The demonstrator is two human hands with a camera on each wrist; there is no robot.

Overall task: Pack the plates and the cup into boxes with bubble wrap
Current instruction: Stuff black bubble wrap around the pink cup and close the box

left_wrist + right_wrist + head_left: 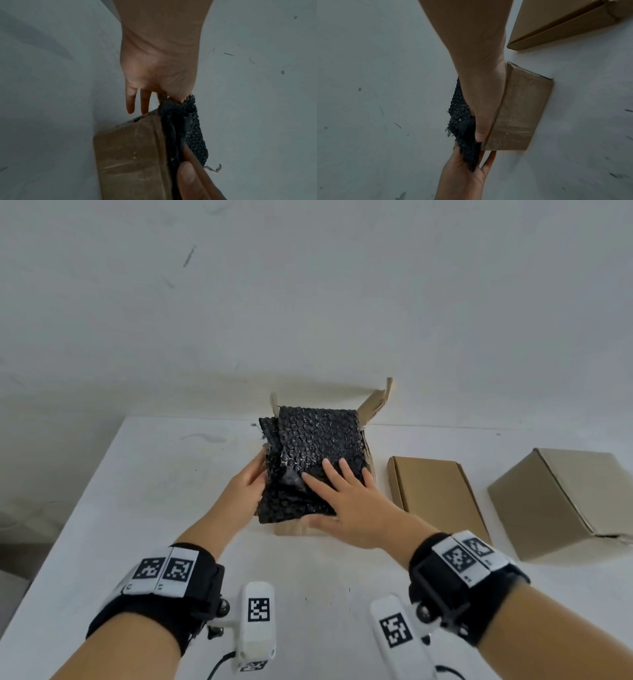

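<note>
A black bubble wrap bundle [315, 446] sits on top of an open brown cardboard box [291, 527] at the table's centre, filling its mouth. My right hand [352, 501] lies flat on the wrap with spread fingers, its thumb [479, 134] at the near edge between wrap [460, 108] and box [518, 115]. My left hand [245, 491] rests palm-in against the bundle's left edge; two straight fingers [130, 102] reach down to the box's side [130, 155]. What is inside the wrap [193, 132] is hidden; no plate or cup shows.
A flat closed cardboard box [435, 494] lies just right of the open one, and a larger closed box [565, 501] stands further right. The white table [137, 491] ends at a wall behind and drops off at its left edge.
</note>
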